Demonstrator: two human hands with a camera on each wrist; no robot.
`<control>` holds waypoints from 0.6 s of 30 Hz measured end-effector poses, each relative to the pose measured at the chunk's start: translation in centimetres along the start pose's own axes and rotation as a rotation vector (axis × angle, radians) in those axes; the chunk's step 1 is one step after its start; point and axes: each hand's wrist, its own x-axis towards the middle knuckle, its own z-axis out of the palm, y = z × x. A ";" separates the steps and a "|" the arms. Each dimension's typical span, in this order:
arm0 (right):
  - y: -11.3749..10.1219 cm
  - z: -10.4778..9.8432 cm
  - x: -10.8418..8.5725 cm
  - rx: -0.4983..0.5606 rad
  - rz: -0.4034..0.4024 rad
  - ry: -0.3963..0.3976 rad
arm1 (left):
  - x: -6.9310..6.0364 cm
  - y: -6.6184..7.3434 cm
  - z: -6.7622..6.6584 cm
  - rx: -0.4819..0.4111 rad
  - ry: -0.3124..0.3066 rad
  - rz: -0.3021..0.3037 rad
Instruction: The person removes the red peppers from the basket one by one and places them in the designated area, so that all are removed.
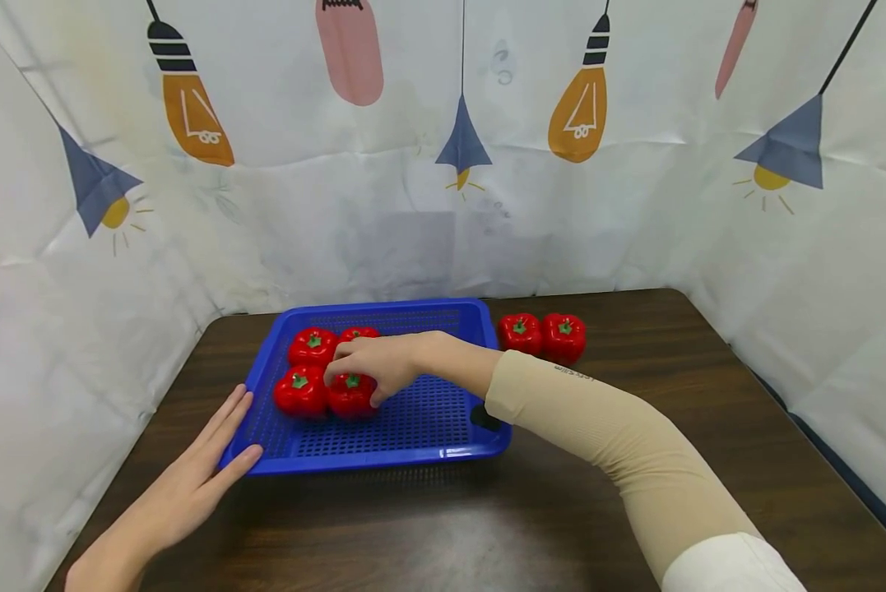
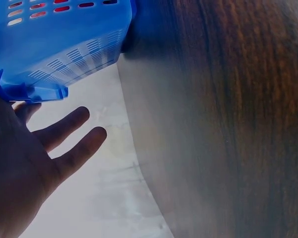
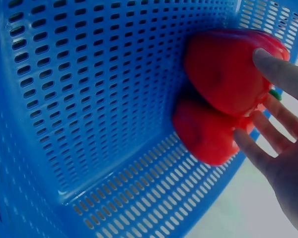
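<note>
A blue perforated plastic basket (image 1: pixel 405 460) stands on the table with several shiny red bell peppers in its left part. My right hand (image 1: pixel 383 362) reaches over its right side, thumb and fingers curved about the front red bell pepper (image 1: pixel 352 400). In the right wrist view the thumb lies against that pepper (image 3: pixel 223 69), and another pepper (image 3: pixel 208 131) sits beside it. Beside it in the head view are the left front pepper (image 1: pixel 301 393), the left back pepper (image 1: pixel 313 346) and a partly hidden pepper (image 1: pixel 359 333). My left hand (image 1: pixel 191 485), fingers straight, rests at the basket's left rim.
Two more red bell peppers (image 1: pixel 520 333) stand on the dark wood table (image 1: pixel 635 370), right of the basket's back corner. A white cloth (image 1: pixel 405 230) printed with lamps hangs behind and at both sides. A small black object (image 1: pixel 484 417) shows under the right wrist.
</note>
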 end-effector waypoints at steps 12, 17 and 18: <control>-0.1 0.0 -0.3 -0.020 0.008 -0.034 | 0.0 0.0 0.0 0.002 0.002 0.008; -0.1 -0.2 -0.6 0.010 0.018 -0.051 | 0.0 0.0 0.0 0.010 0.004 0.005; -0.1 -0.2 -0.6 0.012 0.017 -0.052 | 0.0 0.1 0.0 0.010 0.005 0.006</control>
